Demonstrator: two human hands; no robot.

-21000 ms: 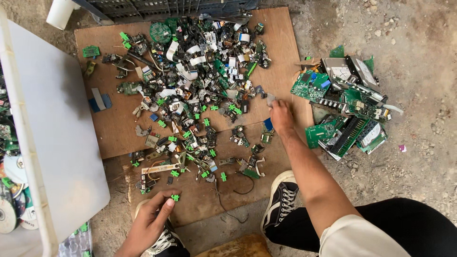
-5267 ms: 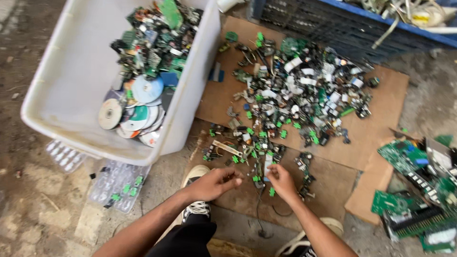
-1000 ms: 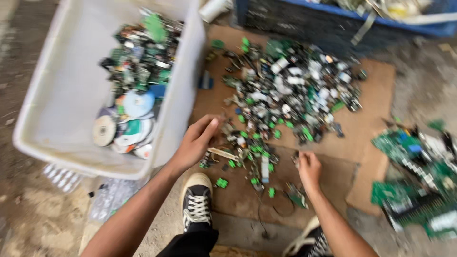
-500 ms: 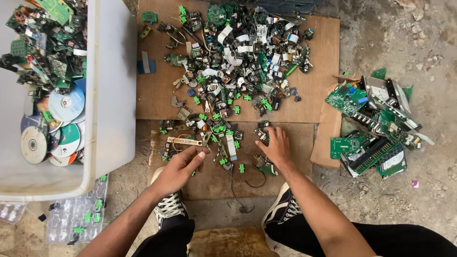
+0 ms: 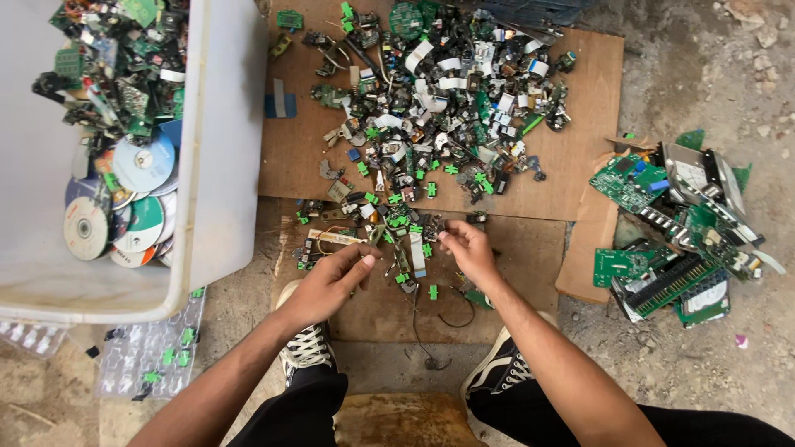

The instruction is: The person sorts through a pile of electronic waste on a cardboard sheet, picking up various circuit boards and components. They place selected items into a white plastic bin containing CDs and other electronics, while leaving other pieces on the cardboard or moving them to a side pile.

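A heap of small electronic scrap (image 5: 431,124), with green board bits, white ribbon cables and black parts, covers a brown cardboard sheet (image 5: 580,165) on the ground. Both my hands work at the heap's near edge. My left hand (image 5: 331,281) has thumb and fingers pinched together over a small part beside a pale strip connector (image 5: 331,238). My right hand (image 5: 468,248) is curled, its fingertips pinched on a tiny piece next to a white ribbon cable (image 5: 416,252). What sits between the fingers is too small to make out.
A large white plastic tub (image 5: 219,157) at the left holds discs and circuit scraps. Bigger green circuit boards (image 5: 662,240) are piled at the right on the dirt. My two sneakers (image 5: 308,352) flank a wooden stool (image 5: 402,418). A clear blister tray (image 5: 149,356) lies at bottom left.
One second ago my left hand reached toward the tub's side; it has come back to the heap's near edge. Both hands have drawn close together and pinched.
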